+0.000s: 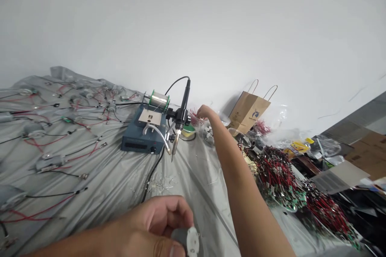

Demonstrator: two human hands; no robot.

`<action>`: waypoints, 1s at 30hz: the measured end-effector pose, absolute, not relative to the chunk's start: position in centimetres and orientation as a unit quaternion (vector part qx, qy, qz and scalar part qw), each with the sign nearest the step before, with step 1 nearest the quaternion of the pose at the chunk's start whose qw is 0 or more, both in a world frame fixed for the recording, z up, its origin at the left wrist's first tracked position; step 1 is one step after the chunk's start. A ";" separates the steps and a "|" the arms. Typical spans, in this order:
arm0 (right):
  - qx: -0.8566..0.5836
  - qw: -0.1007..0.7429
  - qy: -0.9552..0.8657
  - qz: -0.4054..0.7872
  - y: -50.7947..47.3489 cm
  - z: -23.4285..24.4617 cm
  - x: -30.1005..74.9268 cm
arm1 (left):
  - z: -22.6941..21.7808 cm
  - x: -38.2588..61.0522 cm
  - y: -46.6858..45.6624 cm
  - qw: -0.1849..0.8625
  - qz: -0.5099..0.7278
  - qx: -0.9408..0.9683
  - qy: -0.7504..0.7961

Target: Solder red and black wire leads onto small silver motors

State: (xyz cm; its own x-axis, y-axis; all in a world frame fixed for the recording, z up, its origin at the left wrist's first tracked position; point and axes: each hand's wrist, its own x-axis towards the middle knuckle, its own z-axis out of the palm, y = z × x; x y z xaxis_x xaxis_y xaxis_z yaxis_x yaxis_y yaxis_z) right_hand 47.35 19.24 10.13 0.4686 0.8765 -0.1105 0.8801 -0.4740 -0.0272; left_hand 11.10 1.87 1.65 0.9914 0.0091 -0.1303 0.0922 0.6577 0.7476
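Note:
My left hand [157, 225] is at the bottom of the view, fingers curled round a small grey motor with a white end cap [188, 241]. My right hand [205, 112] is stretched far out to the pile of red wires and small parts [200, 122] beside the soldering iron [181, 118]; its fingers are bent down into the pile and what they hold is hidden. The iron stands clamped, tip down, next to the blue soldering station [144, 132] with a solder spool [159, 99] on top.
Grey plastic sheet [120, 180] covers the table. Several motors with red and black leads [54, 160] lie in rows at left. A heap of red-wired green boards [283, 176] lies at right, with a brown paper bag [249, 108] behind and cardboard [364, 152] at far right.

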 end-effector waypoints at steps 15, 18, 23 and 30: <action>0.761 -0.485 0.423 -0.080 13.2 13.1 44.1 | 1.4 11.2 2.7 0.902 0.072 0.412 0.106; 0.692 -0.582 0.414 -0.107 9.8 11.7 40.4 | 1.9 11.1 2.6 0.902 0.080 0.410 0.113; 0.584 -0.685 0.416 -0.130 4.3 8.7 35.8 | 3.1 10.9 2.1 0.903 0.104 0.399 0.125; 0.523 -0.722 0.435 -0.127 1.5 5.8 34.0 | 3.5 8.6 2.1 0.875 0.110 0.411 0.231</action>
State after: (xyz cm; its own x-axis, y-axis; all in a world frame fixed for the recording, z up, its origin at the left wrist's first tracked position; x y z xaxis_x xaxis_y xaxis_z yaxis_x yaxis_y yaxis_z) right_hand 34.03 1.50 5.83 0.5891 0.6386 0.4952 0.2707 0.4215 -0.8655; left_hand 8.56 2.11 3.49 0.8694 0.3823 -0.3129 -0.0030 0.6374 0.7705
